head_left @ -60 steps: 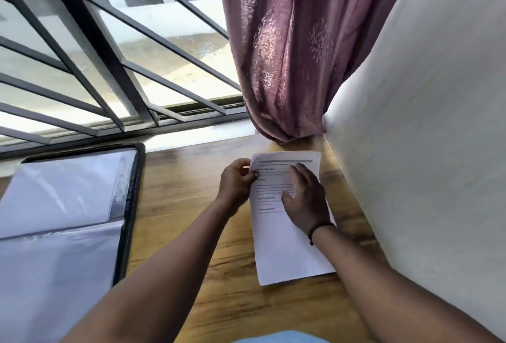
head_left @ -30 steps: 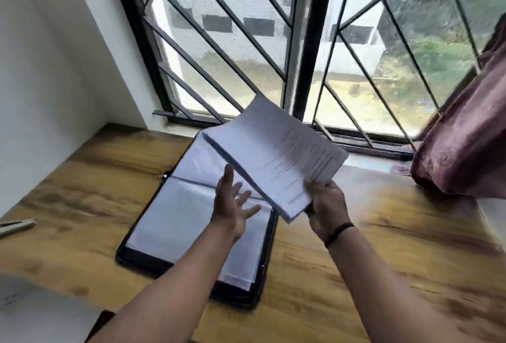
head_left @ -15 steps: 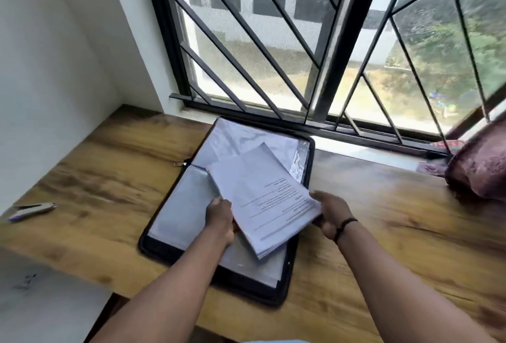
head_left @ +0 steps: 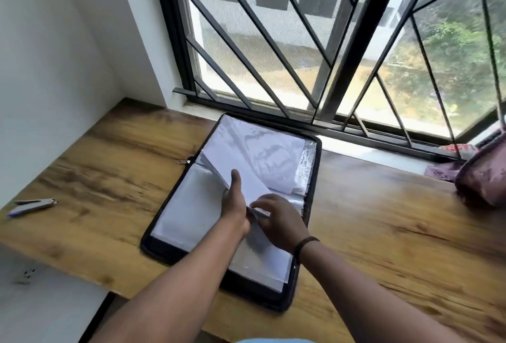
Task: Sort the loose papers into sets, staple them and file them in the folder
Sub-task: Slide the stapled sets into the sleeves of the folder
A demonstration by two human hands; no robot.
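Observation:
A black zip folder (head_left: 164, 248) lies open on the wooden desk (head_left: 383, 222), its clear plastic sleeves showing white sheets. A stapled paper set (head_left: 247, 178) lies at a slant across the folder's middle, its far end going in under a clear sleeve. My left hand (head_left: 235, 201) holds the sleeve and paper edge at the left, thumb up. My right hand (head_left: 279, 221) pinches the set's near corner.
A stapler (head_left: 32, 205) lies at the desk's far left. A barred window (head_left: 301, 69) runs behind the folder. A bunched purple curtain (head_left: 484, 178) rests at the right on the sill. White wall stands at the left.
The paper set was lifted from the desk's right side, carried left over the folder, then lowered onto it. Both hands came down with it, and the set now slides into a sleeve.

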